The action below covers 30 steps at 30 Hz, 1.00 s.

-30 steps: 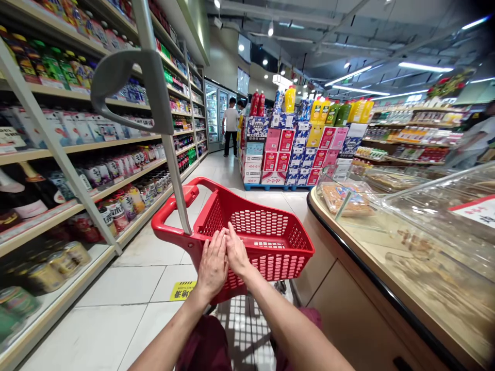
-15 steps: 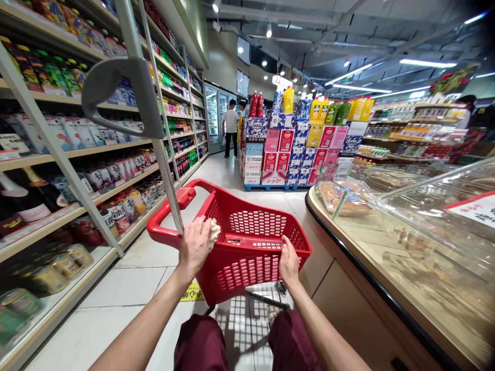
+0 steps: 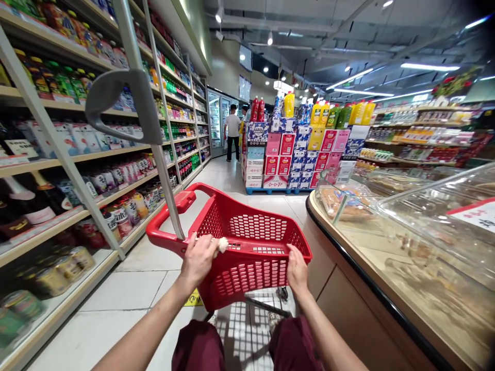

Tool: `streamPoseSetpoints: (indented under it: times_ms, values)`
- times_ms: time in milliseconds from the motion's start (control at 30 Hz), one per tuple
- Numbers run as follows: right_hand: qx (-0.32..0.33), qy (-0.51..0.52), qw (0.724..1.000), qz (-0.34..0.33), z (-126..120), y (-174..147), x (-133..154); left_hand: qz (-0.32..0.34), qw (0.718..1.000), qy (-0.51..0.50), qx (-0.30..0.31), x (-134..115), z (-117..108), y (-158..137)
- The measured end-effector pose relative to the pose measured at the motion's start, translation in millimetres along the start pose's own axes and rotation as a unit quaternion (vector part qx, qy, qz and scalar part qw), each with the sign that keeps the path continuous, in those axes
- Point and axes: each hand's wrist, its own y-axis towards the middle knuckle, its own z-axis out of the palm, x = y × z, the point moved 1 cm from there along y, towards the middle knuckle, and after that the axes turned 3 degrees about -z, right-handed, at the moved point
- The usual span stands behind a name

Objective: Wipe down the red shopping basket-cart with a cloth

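Observation:
A red shopping cart [image 3: 260, 210] with a perforated plastic basket stands crosswise in front of me, its basket containing nothing I can see. My left hand [image 3: 198, 258] is closed around a crumpled off-white cloth [image 3: 222, 245] and presses it on the near rim by the handle end. The cloth's tuft sticks out past my fingers. My right hand [image 3: 297, 269] grips the same rim near the far right corner, its fingertips partly hidden. From the handle end rises a grey metal pole [image 3: 167, 190] with a grey plastic loop [image 3: 151, 105].
Drink shelves [image 3: 112, 196] line the left side. On the right is a curved counter [image 3: 328, 226] with clear covers and packaged food. A stack of drink cartons [image 3: 280, 159] stands ahead on blue pallets. A person in a white shirt [image 3: 232, 126] stands farther down the aisle.
My left hand has slid a little rightward along the rim with the cloth, which shows more beyond the fingers. My right hand has shifted slightly right and down.

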Motion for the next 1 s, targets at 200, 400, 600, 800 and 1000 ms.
streamPoseSetpoints:
  times_ms: [200,400,600,800,1000]
  values:
    - [0.028,-0.043,0.996,-0.071,0.0,-16.2,15.1,0.05,0.998,-0.027,0.005,-61.8,35.4,3.0]
    - [0.016,-0.073,0.996,-0.041,-7.6,-4.9,4.5,0.051,0.998,-0.03,-0.012,-39.5,23.9,3.9]
    - [-0.001,-0.095,0.995,-0.017,-8.1,-13.2,-0.6,0.026,0.997,-0.001,-0.074,-16.2,20.3,3.2]
    - [0.087,-0.079,0.983,-0.139,24.9,-9.6,47.4,0.114,0.989,-0.057,-0.078,-65.4,39.5,21.0]
    - [0.016,-0.085,0.995,-0.056,4.9,-3.5,23.4,0.053,0.99,-0.019,-0.133,17.9,15.6,2.4]
